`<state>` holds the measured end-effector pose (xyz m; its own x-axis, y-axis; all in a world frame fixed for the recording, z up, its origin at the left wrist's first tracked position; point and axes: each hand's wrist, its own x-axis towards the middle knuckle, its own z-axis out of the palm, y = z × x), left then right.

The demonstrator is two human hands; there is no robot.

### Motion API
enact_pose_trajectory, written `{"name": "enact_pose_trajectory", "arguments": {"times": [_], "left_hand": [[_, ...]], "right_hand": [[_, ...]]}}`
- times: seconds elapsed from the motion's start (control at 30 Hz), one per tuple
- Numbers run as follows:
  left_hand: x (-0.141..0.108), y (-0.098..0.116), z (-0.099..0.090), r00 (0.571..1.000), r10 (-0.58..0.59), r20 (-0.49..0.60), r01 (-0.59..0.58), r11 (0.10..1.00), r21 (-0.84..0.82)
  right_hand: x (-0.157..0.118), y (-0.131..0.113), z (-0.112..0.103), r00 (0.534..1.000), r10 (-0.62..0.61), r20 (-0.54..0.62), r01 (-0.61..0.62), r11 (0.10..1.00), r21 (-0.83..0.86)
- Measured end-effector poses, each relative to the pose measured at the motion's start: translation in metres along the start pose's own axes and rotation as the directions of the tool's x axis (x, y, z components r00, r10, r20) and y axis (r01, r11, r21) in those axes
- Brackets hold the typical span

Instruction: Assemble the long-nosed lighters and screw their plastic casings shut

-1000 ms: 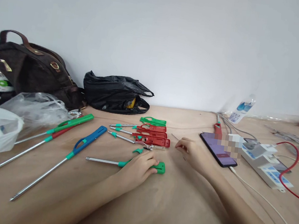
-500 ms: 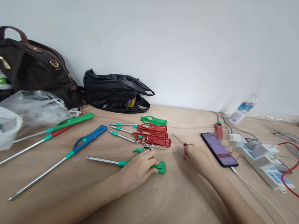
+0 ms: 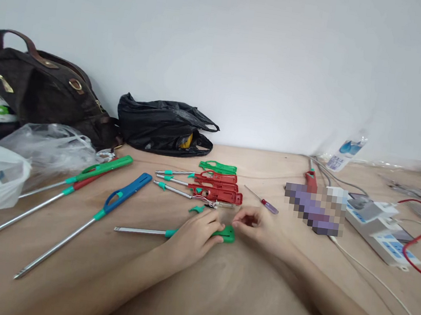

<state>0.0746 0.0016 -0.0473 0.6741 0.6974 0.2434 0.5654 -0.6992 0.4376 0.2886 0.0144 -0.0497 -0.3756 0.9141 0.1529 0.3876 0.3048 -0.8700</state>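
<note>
Screwdriver (image 3: 269, 206) now lies released on the table (image 3: 253, 302); right hand (image 3: 263, 229) has shifted beside the butt of the green lighter (image 3: 229, 234). Means both hands are at the lighter, tool idle. Left hand (image 3: 196, 231) clasps it against the table; right fingertips curled, can't tell if grasping anything. Smooth moulded plastic, slim shiny metal tube (image 3: 141, 231).

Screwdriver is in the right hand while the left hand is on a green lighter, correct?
No: the head view shows the screwdriver lying on the table beyond the right hand, not in it. The left hand is indeed on a green lighter.
</note>
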Motion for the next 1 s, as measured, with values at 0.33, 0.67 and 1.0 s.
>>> {"name": "enact_pose_trajectory", "arguments": {"times": [0.33, 0.67, 1.0], "left_hand": [[-0.0004, -0.0016, 0.0009, 1.0, 0.014, -0.019, -0.014, 1.0, -0.013], [-0.0001, -0.0026, 0.0019, 0.999, 0.019, -0.032, -0.019, 1.0, -0.007], [-0.0004, -0.0017, 0.0005, 1.0, 0.013, -0.022, -0.013, 1.0, -0.016]], "right_hand": [[0.0014, 0.0112, 0.0067, 0.99, 0.104, 0.095, -0.121, 0.971, 0.208], [0.0, 0.0065, 0.0056, 0.987, 0.111, 0.113, -0.131, 0.974, 0.187], [0.0009, 0.0061, 0.0082, 0.984, 0.135, 0.117, -0.153, 0.974, 0.166]]}}
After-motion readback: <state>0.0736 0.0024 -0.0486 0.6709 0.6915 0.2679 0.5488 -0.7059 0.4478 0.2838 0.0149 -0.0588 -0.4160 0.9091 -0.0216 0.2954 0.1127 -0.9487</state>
